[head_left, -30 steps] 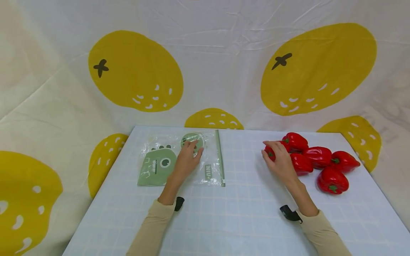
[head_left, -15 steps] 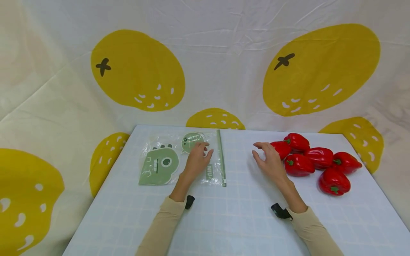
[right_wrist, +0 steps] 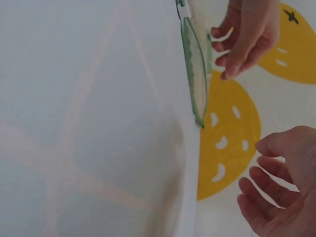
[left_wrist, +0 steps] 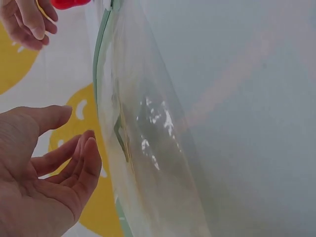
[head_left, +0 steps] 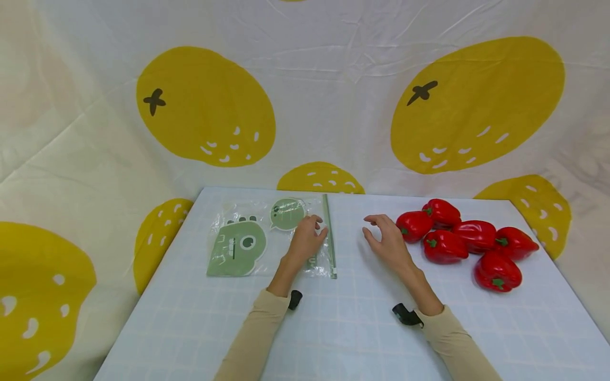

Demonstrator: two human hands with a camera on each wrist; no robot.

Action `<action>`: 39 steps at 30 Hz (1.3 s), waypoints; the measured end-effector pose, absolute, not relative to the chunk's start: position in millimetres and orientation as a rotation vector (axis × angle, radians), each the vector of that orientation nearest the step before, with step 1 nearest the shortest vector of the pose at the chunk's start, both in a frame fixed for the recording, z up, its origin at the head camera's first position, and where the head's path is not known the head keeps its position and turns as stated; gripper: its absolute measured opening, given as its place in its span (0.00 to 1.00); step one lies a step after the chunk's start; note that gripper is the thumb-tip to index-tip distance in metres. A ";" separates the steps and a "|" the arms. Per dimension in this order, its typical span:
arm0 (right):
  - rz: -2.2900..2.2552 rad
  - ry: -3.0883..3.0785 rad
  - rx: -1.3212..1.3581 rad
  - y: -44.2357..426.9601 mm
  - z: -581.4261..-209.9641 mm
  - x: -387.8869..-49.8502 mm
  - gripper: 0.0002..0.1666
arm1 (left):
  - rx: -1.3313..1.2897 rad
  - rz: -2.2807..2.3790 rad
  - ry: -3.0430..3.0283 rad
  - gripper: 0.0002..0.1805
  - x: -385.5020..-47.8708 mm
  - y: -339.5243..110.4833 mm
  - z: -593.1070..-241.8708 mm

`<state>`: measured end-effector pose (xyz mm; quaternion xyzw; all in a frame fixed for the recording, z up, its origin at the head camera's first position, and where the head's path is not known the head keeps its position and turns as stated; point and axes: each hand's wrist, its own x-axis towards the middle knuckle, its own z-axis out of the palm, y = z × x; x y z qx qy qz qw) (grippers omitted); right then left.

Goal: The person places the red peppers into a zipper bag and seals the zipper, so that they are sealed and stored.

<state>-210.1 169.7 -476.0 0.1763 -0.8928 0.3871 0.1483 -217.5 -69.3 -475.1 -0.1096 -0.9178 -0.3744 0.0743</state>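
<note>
We list: left grip (head_left: 305, 242), spread, over clear plastic bag (head_left: 274, 248), frame centre-left; right grip (head_left: 388, 243), spread, near six red peppers (head_left: 474, 236), frame right.

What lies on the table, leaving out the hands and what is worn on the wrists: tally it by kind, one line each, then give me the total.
Red bell peppers: 6
Clear plastic bag with green prints: 1
Total: 7
</note>
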 end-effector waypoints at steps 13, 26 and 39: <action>1.092 -2.610 0.524 158.6 -480.2 -208.8 0.19 | -0.235 -1.158 -2.846 0.19 -223.1 -51.4 -483.7; 1.099 -2.608 0.539 154.5 -481.0 -208.6 0.19 | -0.160 -1.183 -2.892 0.17 -221.3 -46.7 -485.4; 1.099 -2.636 0.561 160.2 -482.2 -206.3 0.20 | -0.241 -1.313 -2.809 0.18 -217.5 -56.1 -488.1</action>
